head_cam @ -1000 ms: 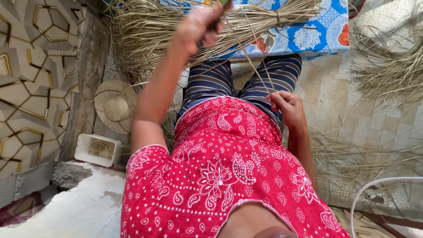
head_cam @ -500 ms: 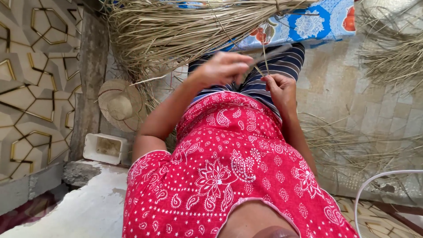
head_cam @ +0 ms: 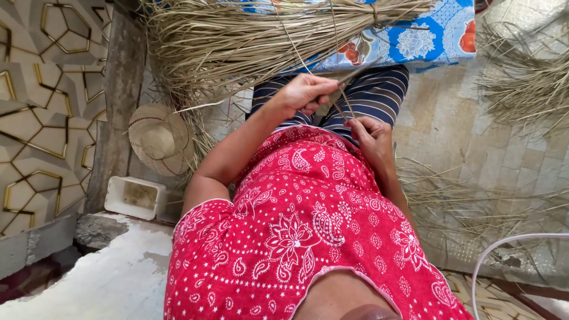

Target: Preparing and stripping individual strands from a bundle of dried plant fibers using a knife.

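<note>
Here your left hand (head_cam: 308, 93) and right hand (head_cam: 372, 137) both have their fingers closed on the same thin straw strands (head_cam: 342, 105), which lie between them over your lap. Their long axis runs up and away from your right fingers toward the big straw bundle (head_cam: 249, 41) beyond. Loose straw litters the tiled floor (head_cam: 462, 136) to your right; a straw hat (head_cam: 159, 139) lies left.

We see thin, pale dry straw strands (head_cam: 341, 101) running upright between both hands above the lap; taut, slightly splayed.
</note>
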